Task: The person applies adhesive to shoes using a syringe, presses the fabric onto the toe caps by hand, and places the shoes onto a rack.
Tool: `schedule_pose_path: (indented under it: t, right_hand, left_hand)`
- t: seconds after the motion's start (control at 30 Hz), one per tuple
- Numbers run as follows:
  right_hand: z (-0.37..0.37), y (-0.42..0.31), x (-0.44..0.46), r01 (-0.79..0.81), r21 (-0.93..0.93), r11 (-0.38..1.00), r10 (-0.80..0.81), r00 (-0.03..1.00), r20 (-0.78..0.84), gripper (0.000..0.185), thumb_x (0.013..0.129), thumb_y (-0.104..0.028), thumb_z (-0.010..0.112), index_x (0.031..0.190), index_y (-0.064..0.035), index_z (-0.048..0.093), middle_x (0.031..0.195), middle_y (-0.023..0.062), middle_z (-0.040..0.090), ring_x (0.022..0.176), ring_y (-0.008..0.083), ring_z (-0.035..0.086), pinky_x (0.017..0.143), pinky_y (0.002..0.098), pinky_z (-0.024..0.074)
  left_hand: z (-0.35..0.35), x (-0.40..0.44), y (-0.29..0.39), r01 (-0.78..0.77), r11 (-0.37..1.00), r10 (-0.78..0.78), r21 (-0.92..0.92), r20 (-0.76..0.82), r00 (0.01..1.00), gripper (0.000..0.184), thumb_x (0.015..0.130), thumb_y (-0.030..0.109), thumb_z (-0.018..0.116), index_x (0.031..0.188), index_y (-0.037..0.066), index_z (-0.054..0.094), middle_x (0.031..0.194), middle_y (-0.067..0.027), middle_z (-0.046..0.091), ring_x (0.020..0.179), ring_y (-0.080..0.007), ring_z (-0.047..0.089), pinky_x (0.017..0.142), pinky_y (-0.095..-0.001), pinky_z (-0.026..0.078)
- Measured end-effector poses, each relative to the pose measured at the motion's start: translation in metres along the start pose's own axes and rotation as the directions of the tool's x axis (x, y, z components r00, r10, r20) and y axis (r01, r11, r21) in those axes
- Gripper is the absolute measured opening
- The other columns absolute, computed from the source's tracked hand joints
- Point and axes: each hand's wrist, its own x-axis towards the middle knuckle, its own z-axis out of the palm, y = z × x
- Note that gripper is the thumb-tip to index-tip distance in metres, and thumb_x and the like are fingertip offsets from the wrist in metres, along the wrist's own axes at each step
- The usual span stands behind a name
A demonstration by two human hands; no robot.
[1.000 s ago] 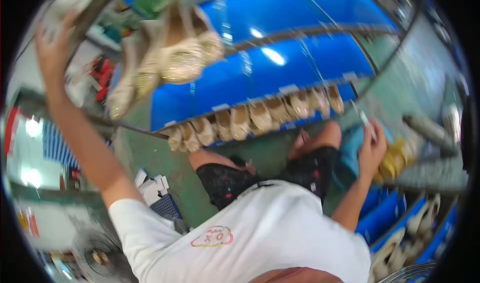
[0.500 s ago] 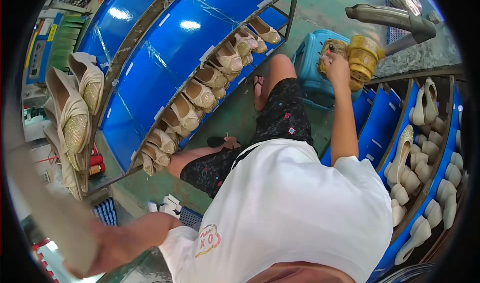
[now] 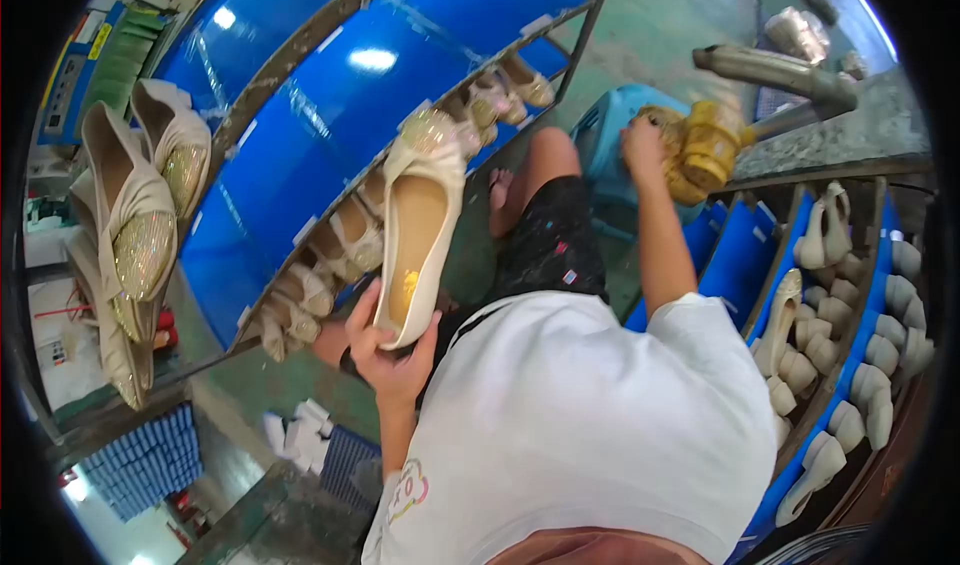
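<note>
My left hand (image 3: 392, 357) grips a cream ballet flat (image 3: 418, 235) by its heel, fingers on one side and thumb on the other. The shoe's open top faces me, with its glittery toe pointing away and a gold mark on the insole. My right hand (image 3: 644, 147) is closed at the top of a crusted yellowish pot (image 3: 662, 125); what its fingers hold there is hidden. Beside that pot is a yellow cylindrical part (image 3: 713, 143) joined to a metal pipe. A light-blue plastic stool (image 3: 607, 145) stands under the pot.
A blue-shelved rack (image 3: 330, 95) carries a row of similar flats ahead of me. Glittery flats (image 3: 140, 225) hang close at the left. On the right, another blue rack (image 3: 862, 365) holds several pale shoes. White pieces (image 3: 300, 435) lie on the floor beside a blue crate (image 3: 352, 462).
My left hand has swung from the lower left toward the middle, bringing the ballet flat in front of the rack. My right hand stays at the pot, shifted slightly.
</note>
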Motion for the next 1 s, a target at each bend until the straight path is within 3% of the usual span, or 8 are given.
schedule_pose_path:
  t: [0.2, 0.23, 0.27, 0.37, 0.57, 0.6, 0.63, 1.0]
  right_hand:
    - [-0.045, -0.086, -0.064, 0.231, 0.131, 0.964, -0.193, 0.947, -0.256, 0.054, 0.086, -0.032, 0.08, 0.123, 0.0022, 0.061, 0.118, 0.0252, 0.064, 0.116, 0.0435, 0.061, 0.098, 0.0536, 0.0509]
    - [-0.039, -0.099, -0.074, 0.385, 0.412, 0.826, -0.292, 0.917, -0.271, 0.061, 0.086, -0.031, 0.083, 0.132, 0.0028, 0.06, 0.121, 0.0233, 0.066, 0.12, 0.0372, 0.063, 0.097, 0.0486, 0.0521]
    - [-0.123, -0.164, -0.116, 0.061, 0.739, 0.671, -0.292, 0.938, 0.187, 0.068, 0.087, -0.029, 0.083, 0.141, 0.002, 0.057, 0.129, 0.0217, 0.066, 0.125, 0.0305, 0.063, 0.099, 0.0414, 0.0527]
    - [-0.112, -0.21, -0.167, -0.132, 0.991, 0.028, -0.677, 0.727, 0.116, 0.067, 0.093, -0.014, 0.077, 0.151, 0.0008, 0.046, 0.131, 0.0139, 0.066, 0.122, 0.0196, 0.065, 0.102, 0.0349, 0.0523]
    - [-0.146, -0.244, -0.182, 0.039, 0.993, 0.115, -0.498, 0.867, 0.023, 0.053, 0.093, -0.003, 0.072, 0.142, -0.0027, 0.052, 0.121, 0.0074, 0.069, 0.114, 0.0186, 0.066, 0.1, 0.0329, 0.051]
    - [-0.171, -0.245, -0.188, 0.275, 0.886, 0.373, -0.463, 0.883, -0.079, 0.046, 0.089, 0.0, 0.07, 0.133, -0.0019, 0.059, 0.115, 0.0094, 0.07, 0.11, 0.0186, 0.066, 0.094, 0.0331, 0.0517]
    - [-0.16, -0.247, -0.188, 0.281, 0.947, 0.153, -0.486, 0.856, -0.176, 0.04, 0.086, 0.001, 0.069, 0.125, -0.0019, 0.063, 0.11, 0.0127, 0.07, 0.109, 0.0218, 0.067, 0.094, 0.0325, 0.0513]
    - [-0.145, -0.256, -0.23, 0.701, 0.712, 0.038, -0.706, 0.523, -0.477, 0.048, 0.083, -0.008, 0.086, 0.124, 0.0018, 0.063, 0.108, 0.0133, 0.076, 0.096, 0.0227, 0.075, 0.085, 0.0318, 0.0577]
  left_hand:
    - [0.014, -0.017, -0.013, -0.023, 0.986, 0.003, -0.166, -0.119, 0.993, 0.071, 0.072, 0.0, 0.094, 0.114, 0.01, 0.038, 0.14, -0.0292, 0.055, 0.125, -0.0437, 0.061, 0.107, -0.0479, 0.05]
    - [0.02, -0.02, -0.017, 0.004, 0.975, -0.033, -0.222, -0.128, 0.991, 0.071, 0.072, -0.002, 0.094, 0.114, 0.01, 0.038, 0.14, -0.029, 0.055, 0.124, -0.0435, 0.061, 0.107, -0.048, 0.05]
    - [0.021, -0.018, -0.016, -0.001, 0.975, -0.025, -0.224, -0.114, 0.993, 0.068, 0.074, -0.004, 0.092, 0.115, 0.01, 0.04, 0.141, -0.0294, 0.054, 0.126, -0.0446, 0.061, 0.108, -0.0486, 0.05]
    - [0.029, -0.008, -0.017, -0.07, 0.988, 0.071, -0.138, 0.008, 0.997, 0.068, 0.074, -0.004, 0.091, 0.119, 0.011, 0.043, 0.141, -0.0296, 0.053, 0.127, -0.0464, 0.06, 0.106, -0.0495, 0.052]
    - [0.037, -0.001, -0.024, -0.144, 0.915, 0.199, -0.377, 0.113, 0.973, 0.088, 0.072, 0.019, 0.098, 0.141, 0.005, 0.045, 0.15, -0.0286, 0.049, 0.136, -0.045, 0.055, 0.114, -0.0496, 0.047]
    - [0.033, 0.007, -0.021, -0.096, 0.89, 0.17, -0.445, 0.13, 0.977, 0.095, 0.072, 0.026, 0.098, 0.147, 0.006, 0.043, 0.151, -0.0293, 0.048, 0.136, -0.0452, 0.056, 0.114, -0.05, 0.048]
    - [0.029, 0.011, -0.019, -0.034, 0.865, 0.127, -0.5, 0.154, 0.98, 0.103, 0.072, 0.033, 0.099, 0.152, 0.008, 0.04, 0.152, -0.0301, 0.046, 0.135, -0.0455, 0.056, 0.113, -0.0503, 0.048]
    - [0.0, 0.086, 0.008, -0.074, 0.711, 0.012, -0.699, -0.093, 0.996, 0.067, 0.085, 0.024, 0.091, 0.135, -0.006, 0.059, 0.135, -0.0232, 0.065, 0.123, -0.0317, 0.067, 0.105, -0.0409, 0.054]
